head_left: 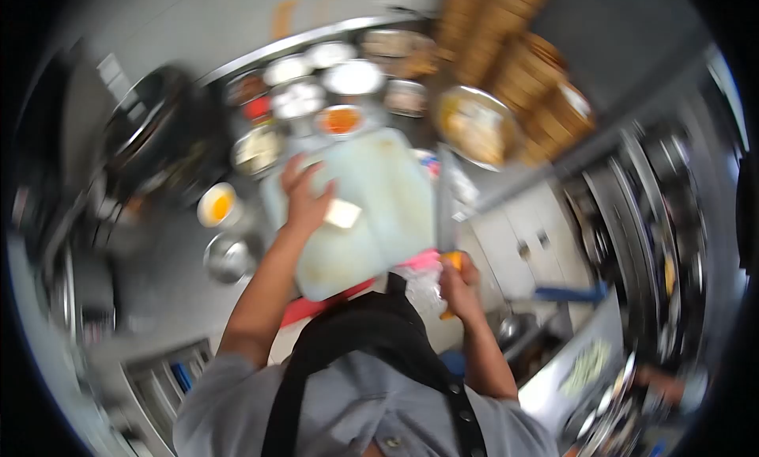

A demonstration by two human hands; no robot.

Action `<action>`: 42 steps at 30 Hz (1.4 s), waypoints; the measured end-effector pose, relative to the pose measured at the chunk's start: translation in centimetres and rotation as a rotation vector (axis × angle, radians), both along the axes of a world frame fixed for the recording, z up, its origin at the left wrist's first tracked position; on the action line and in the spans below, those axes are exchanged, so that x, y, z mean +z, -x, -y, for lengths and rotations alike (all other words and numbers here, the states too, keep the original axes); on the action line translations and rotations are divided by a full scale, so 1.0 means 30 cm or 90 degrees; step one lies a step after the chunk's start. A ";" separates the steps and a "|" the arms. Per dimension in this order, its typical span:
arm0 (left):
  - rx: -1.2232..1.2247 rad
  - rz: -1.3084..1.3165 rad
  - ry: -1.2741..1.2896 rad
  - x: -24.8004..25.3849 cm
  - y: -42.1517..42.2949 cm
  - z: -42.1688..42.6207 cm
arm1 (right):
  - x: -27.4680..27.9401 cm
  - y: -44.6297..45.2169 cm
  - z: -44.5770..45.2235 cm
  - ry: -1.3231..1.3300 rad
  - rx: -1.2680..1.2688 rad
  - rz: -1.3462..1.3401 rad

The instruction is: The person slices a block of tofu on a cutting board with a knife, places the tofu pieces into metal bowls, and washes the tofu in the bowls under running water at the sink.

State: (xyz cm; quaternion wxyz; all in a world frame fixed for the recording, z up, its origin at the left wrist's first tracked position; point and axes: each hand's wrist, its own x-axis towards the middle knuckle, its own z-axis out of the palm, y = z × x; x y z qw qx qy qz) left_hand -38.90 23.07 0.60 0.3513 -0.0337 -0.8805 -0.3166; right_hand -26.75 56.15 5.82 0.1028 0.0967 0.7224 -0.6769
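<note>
A pale cutting board (395, 192) lies on the counter in front of me. My left hand (304, 196) is over its left part with the fingers spread, beside a white block (342, 213) on the board. My right hand (461, 287), right of the board's near edge, is wrapped round the yellow handle (452, 261) of a knife. The knife's broad blade (446, 212) points away from me along the board's right edge. Pink and clear plastic (423, 271) is by the near right corner of the board. The picture is blurred.
Bowls of food, one with orange contents (341, 121), stand behind the board. A large bowl (477, 129) and bamboo steamers (534, 77) are at the back right. Left are a cup with yellow contents (217, 205) and a metal bowl (229, 257). Another person's arm (660, 384) shows at the lower right.
</note>
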 end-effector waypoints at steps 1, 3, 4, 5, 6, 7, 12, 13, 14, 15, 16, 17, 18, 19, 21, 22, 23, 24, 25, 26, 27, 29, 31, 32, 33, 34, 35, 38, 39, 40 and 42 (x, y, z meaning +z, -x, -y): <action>-0.050 0.018 -0.004 0.010 -0.037 -0.012 | 0.004 -0.035 -0.004 -0.015 -0.040 -0.003; -0.071 0.053 -0.013 0.004 -0.091 -0.030 | 0.001 -0.087 -0.019 -0.052 -0.114 0.037; -0.136 0.055 -0.044 0.030 -0.106 -0.043 | 0.004 -0.121 -0.025 -0.103 -0.148 -0.020; -0.161 0.067 -0.045 0.068 -0.123 -0.066 | 0.012 -0.149 -0.029 -0.155 -0.169 -0.071; -0.184 0.066 -0.030 0.124 -0.148 -0.107 | 0.023 -0.178 -0.043 -0.118 -0.227 -0.006; -0.213 0.063 -0.034 0.171 -0.175 -0.143 | 0.039 -0.206 -0.049 -0.072 -0.273 0.052; -0.384 0.094 -0.055 0.184 -0.234 -0.262 | -0.056 -0.348 -0.156 0.165 -0.506 0.212; -0.420 0.124 -0.066 0.164 -0.242 -0.287 | -0.078 -0.391 -0.186 0.124 -0.558 0.196; -0.453 0.152 -0.076 0.135 -0.255 -0.309 | -0.107 -0.438 -0.217 0.083 -0.608 0.180; -0.483 0.181 -0.086 0.122 -0.269 -0.331 | -0.143 -0.486 -0.257 0.041 -0.656 0.164; -0.502 0.213 -0.083 0.124 -0.294 -0.351 | -0.211 -0.542 -0.316 -0.099 -0.684 0.091; -0.519 0.246 -0.080 0.121 -0.320 -0.379 | -0.260 -0.596 -0.388 -0.242 -0.705 0.018; -0.533 0.282 -0.078 0.120 -0.350 -0.409 | -0.248 -0.650 -0.453 -0.344 -0.728 0.033; -0.539 0.312 -0.087 0.125 -0.382 -0.443 | -0.222 -0.702 -0.522 -0.448 -0.748 0.052; -0.550 0.381 -0.101 0.137 -0.458 -0.497 | -0.200 -0.806 -0.667 -0.436 -0.793 0.073; -0.572 0.335 -0.062 0.104 -0.483 -0.521 | -0.149 -0.855 -0.716 -0.451 -0.816 0.087; -0.589 0.342 -0.063 0.083 -0.518 -0.543 | -0.123 -0.910 -0.777 -0.466 -0.836 0.133; -0.603 0.347 -0.067 0.070 -0.557 -0.573 | -0.139 -0.973 -0.841 -0.444 -0.857 0.113; -0.615 0.351 -0.072 0.059 -0.600 -0.603 | -0.170 -1.030 -0.907 -0.422 -0.876 0.091; -0.609 0.346 -0.014 0.053 -0.638 -0.633 | -0.202 -1.084 -0.956 -0.477 -0.900 0.032; -0.624 0.321 -0.001 0.019 -0.671 -0.662 | -0.160 -1.119 -0.975 -0.378 -0.913 0.015; -0.643 0.381 -0.024 -0.032 -0.751 -0.736 | -0.043 -1.205 -0.934 -0.173 -0.924 0.004; -0.714 0.464 -0.021 0.033 -0.847 -0.870 | -0.111 -1.309 -0.934 -0.090 -0.840 -0.023; -0.750 0.502 -0.021 0.068 -0.892 -0.941 | -0.132 -1.358 -0.910 -0.065 -0.818 0.002; -0.795 0.488 -0.012 0.050 -0.925 -1.006 | -0.141 -1.397 -0.869 -0.041 -0.796 0.025; -0.840 0.472 -0.003 0.000 -0.944 -1.092 | -0.187 -1.457 -0.834 -0.078 -0.762 0.054; -0.885 0.452 0.006 -0.036 -0.960 -1.180 | -0.232 -1.512 -0.802 -0.116 -0.727 0.080; -1.017 0.525 0.042 -0.002 -1.074 -1.431 | -0.206 -1.655 -0.666 -0.006 -0.700 0.101; -1.053 0.567 0.075 0.040 -1.118 -1.506 | -0.190 -1.692 -0.634 0.019 -0.692 0.106; -1.094 0.472 0.118 0.014 -1.145 -1.586 | -0.142 -1.727 -0.600 0.027 -0.687 0.124; -1.166 0.277 0.204 -0.074 -1.177 -1.762 | -0.124 -1.794 -0.566 0.051 -0.702 0.113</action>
